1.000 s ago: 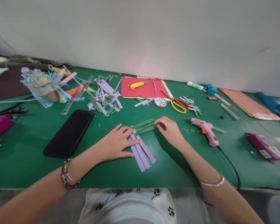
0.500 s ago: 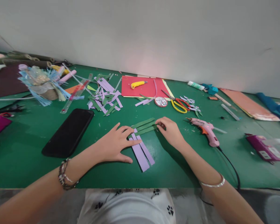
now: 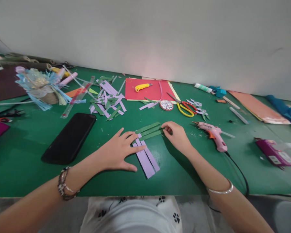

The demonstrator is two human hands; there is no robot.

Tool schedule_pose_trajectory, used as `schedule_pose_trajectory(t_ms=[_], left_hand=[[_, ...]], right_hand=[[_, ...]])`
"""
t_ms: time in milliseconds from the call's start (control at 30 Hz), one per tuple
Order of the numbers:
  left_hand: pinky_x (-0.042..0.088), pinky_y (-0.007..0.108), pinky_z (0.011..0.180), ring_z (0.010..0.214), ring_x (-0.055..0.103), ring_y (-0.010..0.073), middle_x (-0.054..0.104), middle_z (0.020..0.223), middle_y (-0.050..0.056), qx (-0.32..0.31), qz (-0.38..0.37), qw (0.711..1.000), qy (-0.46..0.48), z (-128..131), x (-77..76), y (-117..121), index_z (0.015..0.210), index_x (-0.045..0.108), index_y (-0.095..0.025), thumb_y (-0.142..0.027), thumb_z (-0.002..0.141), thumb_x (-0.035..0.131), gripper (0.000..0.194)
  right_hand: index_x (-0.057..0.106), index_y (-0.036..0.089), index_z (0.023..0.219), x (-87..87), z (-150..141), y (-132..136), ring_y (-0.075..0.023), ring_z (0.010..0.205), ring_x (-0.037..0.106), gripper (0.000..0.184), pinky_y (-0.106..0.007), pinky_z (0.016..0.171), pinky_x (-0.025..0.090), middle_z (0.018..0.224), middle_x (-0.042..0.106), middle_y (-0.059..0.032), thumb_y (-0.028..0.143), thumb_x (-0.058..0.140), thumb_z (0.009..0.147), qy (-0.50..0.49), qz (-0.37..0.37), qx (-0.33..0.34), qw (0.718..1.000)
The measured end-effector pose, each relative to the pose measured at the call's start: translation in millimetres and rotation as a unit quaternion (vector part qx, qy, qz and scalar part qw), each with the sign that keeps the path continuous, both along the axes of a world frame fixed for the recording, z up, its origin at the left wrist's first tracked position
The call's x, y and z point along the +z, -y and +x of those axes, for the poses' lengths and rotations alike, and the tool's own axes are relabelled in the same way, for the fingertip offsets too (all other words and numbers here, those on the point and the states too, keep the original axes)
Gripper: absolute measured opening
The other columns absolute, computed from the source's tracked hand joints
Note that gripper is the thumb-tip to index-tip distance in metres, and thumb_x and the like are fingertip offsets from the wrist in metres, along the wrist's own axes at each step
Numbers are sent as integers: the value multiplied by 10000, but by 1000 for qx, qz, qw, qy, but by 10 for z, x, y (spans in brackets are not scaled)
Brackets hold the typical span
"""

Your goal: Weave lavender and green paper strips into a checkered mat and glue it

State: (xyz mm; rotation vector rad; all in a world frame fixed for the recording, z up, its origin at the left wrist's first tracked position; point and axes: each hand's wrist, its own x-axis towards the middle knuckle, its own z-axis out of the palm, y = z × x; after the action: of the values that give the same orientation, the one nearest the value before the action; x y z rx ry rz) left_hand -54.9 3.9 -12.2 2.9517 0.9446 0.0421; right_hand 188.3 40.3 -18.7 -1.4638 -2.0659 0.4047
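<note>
Purple paper strips (image 3: 146,163) lie side by side on the green table, running toward me. Green paper strips (image 3: 149,128) cross them at their far end and point off to the right. My left hand (image 3: 120,149) is spread, its fingertips resting on the place where the two colours meet. My right hand (image 3: 176,134) pinches the right end of a green strip between thumb and fingers. How the strips pass over or under each other is partly hidden by my left fingers.
A black phone (image 3: 69,138) lies left, a pink glue gun (image 3: 214,134) right. Behind are a pile of paper scraps (image 3: 109,98), a yellow cutter (image 3: 143,87) on red paper (image 3: 133,94), a round tin (image 3: 166,105), scissors (image 3: 186,111) and a purple box (image 3: 275,153).
Both hands keep almost the same pose on the strips. The whole view has shifted very slightly.
</note>
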Motion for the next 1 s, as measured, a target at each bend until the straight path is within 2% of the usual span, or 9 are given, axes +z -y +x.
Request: schedule_pose_trajectory(t_ms=[233,1000], left_hand=[[302,587,917,1156,406,325,450,1267,150,1,-5,1000,-4,5,22,-5,1256,441,-328,-662,711,465,639],[312,575,913,1149,414,326,449,1267,157,0,-7,1000,5,3,27,2,1235,467,-317,-644,705,496,624]], right_hand=[[520,182,717,11,-18,-11,-105,556,464,155,-225,559,380,618,500,17,71,431,656,-3,-28,-11,1000],[489,200,703,50,-54,-48,-99,513,447,138,-227,540,362,583,497,40,89,460,628,-1,-48,-54,997]])
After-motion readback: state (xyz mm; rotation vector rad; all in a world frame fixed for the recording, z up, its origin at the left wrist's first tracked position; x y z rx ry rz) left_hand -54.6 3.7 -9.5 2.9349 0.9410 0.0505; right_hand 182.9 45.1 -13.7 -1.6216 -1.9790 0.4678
